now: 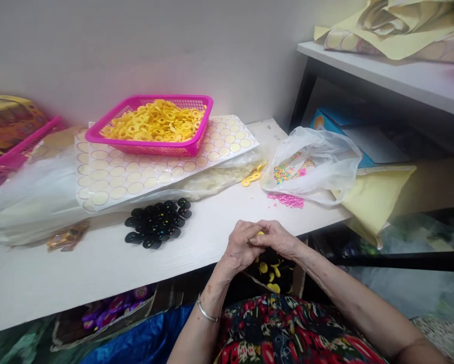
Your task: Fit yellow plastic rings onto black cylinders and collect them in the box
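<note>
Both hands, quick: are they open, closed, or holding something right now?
Left hand: closed, fingertips together with the right's at a small yellow piece.
Right hand: closed, at the same piece; its exact grip is partly hidden.

I am in a workshop, as my table (98, 273) shows: many yellow rings (154, 121) in a basket (143, 147), grouped black pieces (158, 222).

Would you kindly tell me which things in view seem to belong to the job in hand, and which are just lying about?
Seemingly part of the job:
small yellow piece, held between left hand and right hand
loose yellow pieces just below them
black pieces, perhaps

Apparently just lying about:
yellow paper, upper right
blue plastic, lower left
</note>
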`<state>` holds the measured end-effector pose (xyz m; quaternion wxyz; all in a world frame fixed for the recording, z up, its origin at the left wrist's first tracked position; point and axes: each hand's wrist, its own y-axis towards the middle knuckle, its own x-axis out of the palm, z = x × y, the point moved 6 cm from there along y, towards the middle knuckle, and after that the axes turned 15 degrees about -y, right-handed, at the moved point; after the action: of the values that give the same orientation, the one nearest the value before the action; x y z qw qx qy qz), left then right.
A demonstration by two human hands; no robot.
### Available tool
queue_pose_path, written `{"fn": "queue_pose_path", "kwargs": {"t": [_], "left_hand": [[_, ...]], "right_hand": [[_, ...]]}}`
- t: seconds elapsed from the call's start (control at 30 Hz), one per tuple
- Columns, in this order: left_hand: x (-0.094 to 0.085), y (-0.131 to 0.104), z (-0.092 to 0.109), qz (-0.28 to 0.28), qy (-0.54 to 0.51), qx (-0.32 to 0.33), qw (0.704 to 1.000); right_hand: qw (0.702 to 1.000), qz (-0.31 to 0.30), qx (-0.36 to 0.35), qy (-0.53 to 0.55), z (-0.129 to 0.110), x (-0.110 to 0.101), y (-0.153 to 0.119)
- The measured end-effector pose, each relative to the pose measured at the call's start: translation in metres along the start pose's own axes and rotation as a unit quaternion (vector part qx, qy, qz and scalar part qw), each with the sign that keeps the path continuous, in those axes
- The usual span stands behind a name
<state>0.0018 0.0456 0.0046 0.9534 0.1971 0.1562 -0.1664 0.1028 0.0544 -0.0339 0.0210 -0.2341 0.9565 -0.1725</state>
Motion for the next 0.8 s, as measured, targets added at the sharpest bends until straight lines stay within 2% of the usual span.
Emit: {"fn": "queue_pose_path", "kwargs": {"t": [0.07,0.13,0.17,0.23,0.3,0.33,0.4,0.5,0.6,0.73,0.8], "left_hand": [[-0.022,-0.003,-0.003,0.006,0.018,-0.009,1.000],[-0.056,-0.008,-0.009,0.077,0.091,-0.018,0.993],[-0.076,-0.011,-0.013,0.131,0.155,-0.034,0.979],[-0.112,-0.018,-0.021,0.235,0.305,-0.100,0.918],[-0.136,-0.022,-0.027,0.285,0.427,-0.173,0.840],[-0.144,-0.021,-0.030,0.286,0.468,-0.200,0.812],[-0.152,-0.017,-0.035,0.266,0.517,-0.230,0.780],[-0.157,-0.009,-0.041,0.227,0.541,-0.243,0.772],[-0.160,-0.005,-0.042,0.220,0.536,-0.233,0.781],[-0.160,-0.004,-0.027,0.264,0.501,-0.176,0.805],[-0.148,-0.003,-0.022,0.274,0.452,-0.127,0.839]], "right_hand": [[0.995,0.012,-0.016,-0.098,-0.011,-0.003,0.005],[0.975,-0.001,-0.042,-0.217,-0.025,-0.001,0.002],[0.958,-0.034,-0.062,-0.279,-0.031,0.004,-0.003],[0.901,-0.136,-0.118,-0.394,-0.033,0.020,-0.022],[0.831,-0.215,-0.158,-0.489,-0.020,0.034,-0.045],[0.802,-0.217,-0.154,-0.535,-0.008,0.036,-0.054],[0.769,-0.163,-0.121,-0.606,0.018,0.032,-0.061],[0.749,-0.118,-0.058,-0.649,0.054,0.022,-0.058],[0.754,-0.120,-0.031,-0.644,0.067,0.014,-0.051],[0.770,-0.097,-0.042,-0.629,0.043,0.005,-0.053],[0.801,-0.102,-0.061,-0.586,0.024,0.000,-0.055]]}}
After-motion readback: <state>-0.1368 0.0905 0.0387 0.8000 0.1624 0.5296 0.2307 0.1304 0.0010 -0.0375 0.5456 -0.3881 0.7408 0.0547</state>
